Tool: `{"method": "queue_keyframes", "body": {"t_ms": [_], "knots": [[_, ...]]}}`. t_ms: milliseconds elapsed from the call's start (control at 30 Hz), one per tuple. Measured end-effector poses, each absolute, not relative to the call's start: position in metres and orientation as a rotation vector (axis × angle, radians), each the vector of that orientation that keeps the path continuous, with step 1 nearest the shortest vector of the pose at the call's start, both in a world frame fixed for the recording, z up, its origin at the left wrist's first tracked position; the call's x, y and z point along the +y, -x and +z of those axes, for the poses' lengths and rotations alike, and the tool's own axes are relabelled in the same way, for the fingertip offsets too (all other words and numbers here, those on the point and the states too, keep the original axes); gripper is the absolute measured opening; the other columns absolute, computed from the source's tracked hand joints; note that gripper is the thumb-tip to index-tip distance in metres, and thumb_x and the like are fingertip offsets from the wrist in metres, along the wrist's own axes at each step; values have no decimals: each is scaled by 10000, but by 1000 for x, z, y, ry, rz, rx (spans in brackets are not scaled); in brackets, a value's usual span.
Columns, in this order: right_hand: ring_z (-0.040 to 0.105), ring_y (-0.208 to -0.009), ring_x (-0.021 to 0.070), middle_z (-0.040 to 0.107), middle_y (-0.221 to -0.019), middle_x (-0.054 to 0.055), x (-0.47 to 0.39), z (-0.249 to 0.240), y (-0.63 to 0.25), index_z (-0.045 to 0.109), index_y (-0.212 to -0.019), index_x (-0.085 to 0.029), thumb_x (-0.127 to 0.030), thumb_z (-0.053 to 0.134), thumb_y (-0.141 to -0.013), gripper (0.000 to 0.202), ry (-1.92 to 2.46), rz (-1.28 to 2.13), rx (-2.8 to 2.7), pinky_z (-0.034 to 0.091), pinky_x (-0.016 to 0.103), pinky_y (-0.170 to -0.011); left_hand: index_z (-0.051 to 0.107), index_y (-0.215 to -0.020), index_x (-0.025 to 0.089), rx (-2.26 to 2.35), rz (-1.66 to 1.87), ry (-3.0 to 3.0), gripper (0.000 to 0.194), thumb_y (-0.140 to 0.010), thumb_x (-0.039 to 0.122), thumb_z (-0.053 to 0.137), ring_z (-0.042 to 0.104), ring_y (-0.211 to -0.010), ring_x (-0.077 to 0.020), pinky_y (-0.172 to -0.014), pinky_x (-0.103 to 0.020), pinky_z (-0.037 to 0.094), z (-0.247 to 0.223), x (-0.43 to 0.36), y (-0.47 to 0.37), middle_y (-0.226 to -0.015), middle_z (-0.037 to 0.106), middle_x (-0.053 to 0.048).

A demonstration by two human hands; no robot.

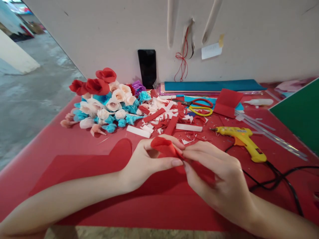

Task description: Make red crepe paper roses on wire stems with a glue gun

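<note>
Above the near part of the red table, both hands meet at a red paper flower (163, 146) with a curled, cup-like opening facing left and up. My left hand (147, 162) wraps round it, the thumb along its near side and the fingers behind. At its narrow right end, the thumb and fingertips of my right hand (219, 176) pinch the flower's base. A red paper petal piece (122, 149) with a rounded top lies beyond my left wrist, beside a larger red sheet (72, 169).
Finished paper flowers (107, 103) pile up at the back left. Paper scraps (161, 116), scissors (199, 108) and a folded red paper (228, 103) lie mid-table. A yellow glue gun (241, 141) with a black cable (276, 179) is at right, near clear glue sticks (271, 134). A phone (147, 68) leans on the wall.
</note>
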State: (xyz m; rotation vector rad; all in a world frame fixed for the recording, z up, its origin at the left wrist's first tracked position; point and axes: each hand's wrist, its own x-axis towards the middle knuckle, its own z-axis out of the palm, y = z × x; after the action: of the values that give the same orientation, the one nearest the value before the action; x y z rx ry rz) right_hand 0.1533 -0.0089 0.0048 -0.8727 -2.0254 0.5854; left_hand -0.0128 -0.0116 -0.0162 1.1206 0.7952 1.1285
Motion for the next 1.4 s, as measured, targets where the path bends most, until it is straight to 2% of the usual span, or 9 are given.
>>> {"method": "queue_keyframes", "body": {"t_ms": [167,300,433,533,733,833,967,1167,1400], "knots": [[585,-724,105,641,-811,11,-8,3,-152,622,-819,-143,-94,593,-684,146,883,598,-2013,496,225,-674,673,-775,223,768,1115,-1115,137,-676,128,687,570,-817,-103,-738,-180,479,-17,-12,13,-870,612,5],[584,-661,81,637,-744,-5,-7,1,-151,610,-765,-147,-67,569,-679,124,879,627,-1980,489,177,-627,665,-730,202,818,1112,-1245,111,-647,147,712,555,-819,-122,-733,-204,473,-14,-9,14,-844,586,-5],[588,-639,79,627,-699,-26,-5,5,-153,595,-761,-165,-63,567,-685,130,925,851,-1971,477,141,-573,674,-696,184,860,1049,-1401,126,-597,162,749,552,-782,-112,-760,-203,464,-6,-2,17,-809,557,-1],[585,-651,83,609,-662,-36,0,12,-157,593,-729,-172,-96,563,-721,82,981,1075,-1983,469,136,-575,687,-744,193,838,979,-1449,132,-621,181,733,563,-768,-114,-736,-202,466,0,2,21,-822,569,-6],[514,-501,44,579,-566,-61,12,20,-168,584,-642,-177,-165,596,-719,78,1048,1295,-2089,423,107,-493,649,-953,221,907,743,-1650,332,-630,264,716,595,-905,-197,-815,-257,456,14,8,33,-942,660,-25],[530,-528,62,589,-596,-49,14,15,-171,598,-663,-186,-216,589,-725,69,1067,1271,-2199,420,125,-478,643,-965,220,941,561,-1806,315,-662,299,677,628,-874,-212,-759,-250,487,19,10,38,-951,676,-23],[528,-527,75,580,-583,-37,12,10,-172,620,-682,-185,-202,579,-714,55,1122,1213,-2266,415,147,-471,669,-917,221,1005,448,-2011,245,-681,286,659,657,-740,-165,-671,-189,502,20,9,38,-843,703,4],[511,-512,72,573,-574,-34,12,9,-174,632,-700,-181,-196,571,-713,64,1123,1200,-2302,413,148,-464,693,-830,196,1054,547,-1916,146,-698,224,637,650,-665,-152,-636,-190,516,18,4,28,-749,700,-2],[524,-519,81,576,-577,-28,13,7,-176,631,-711,-182,-195,566,-714,66,1134,1177,-2284,416,151,-459,689,-838,192,1117,559,-1865,150,-703,225,633,642,-679,-146,-649,-187,516,16,1,26,-771,702,4]]}}
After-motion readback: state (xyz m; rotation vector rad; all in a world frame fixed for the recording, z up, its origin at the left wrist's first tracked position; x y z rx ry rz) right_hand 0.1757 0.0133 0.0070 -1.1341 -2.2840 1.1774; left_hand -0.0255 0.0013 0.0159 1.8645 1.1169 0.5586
